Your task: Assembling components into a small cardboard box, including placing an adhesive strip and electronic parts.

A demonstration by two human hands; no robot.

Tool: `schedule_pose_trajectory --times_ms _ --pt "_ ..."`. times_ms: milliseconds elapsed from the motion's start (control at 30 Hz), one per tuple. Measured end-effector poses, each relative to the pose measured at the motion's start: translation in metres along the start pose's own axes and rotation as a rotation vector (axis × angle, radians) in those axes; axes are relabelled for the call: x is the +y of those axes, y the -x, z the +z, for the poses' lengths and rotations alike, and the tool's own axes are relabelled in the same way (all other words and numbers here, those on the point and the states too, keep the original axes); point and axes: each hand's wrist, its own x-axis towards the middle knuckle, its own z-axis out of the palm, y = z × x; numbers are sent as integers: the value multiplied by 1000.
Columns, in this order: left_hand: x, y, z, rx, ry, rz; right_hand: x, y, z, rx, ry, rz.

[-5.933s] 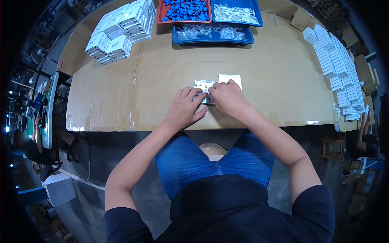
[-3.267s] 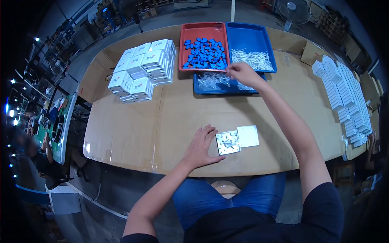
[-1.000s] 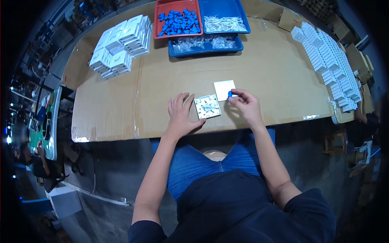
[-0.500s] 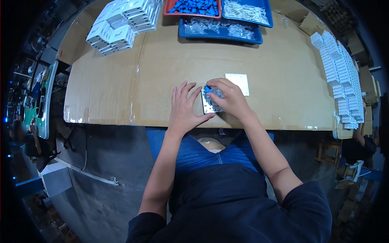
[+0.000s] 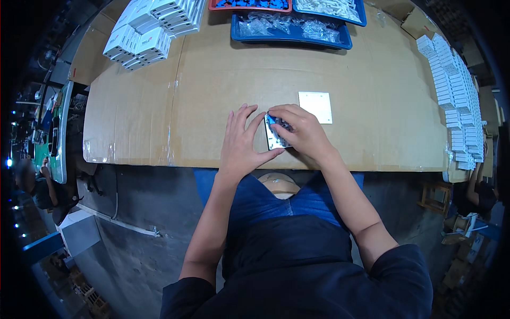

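Observation:
On the cardboard-covered table in front of me lies a small white square tray or plate (image 5: pixel 272 142) with grey and dark parts in it, mostly covered by my right hand (image 5: pixel 302 133). The fingers of that hand are bent together over a small blue piece (image 5: pixel 272 119) at the far left corner. My left hand (image 5: pixel 241 142) lies along the left side with its fingers spread. Its index tip and thumb touch the far left corner and near edge. Just beyond my right hand is a flat white square plate (image 5: pixel 316 107) with small holes at its corners.
Stacks of white boxes stand at the far left (image 5: pixel 151 37) and along the right edge (image 5: pixel 451 101). A blue tray (image 5: pixel 291 41) of clear plastic bags sits at the back, below a red tray (image 5: pixel 249 8) of blue pieces and another blue tray (image 5: pixel 363 13) of white pieces.
My right hand has pressed lower over the small tray, and the blue piece now sits down at its corner. My left hand has hardly moved. The view has tilted slightly.

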Motion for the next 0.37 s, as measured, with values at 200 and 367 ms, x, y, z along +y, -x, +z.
schedule_pose_trajectory --times_ms 200,367 --pt "-2 0 1 10 -11 11 -1 -2 -1 -21 0 -38" --pt "-3 3 2 -27 -16 1 -3 0 0 -43 31 -23"
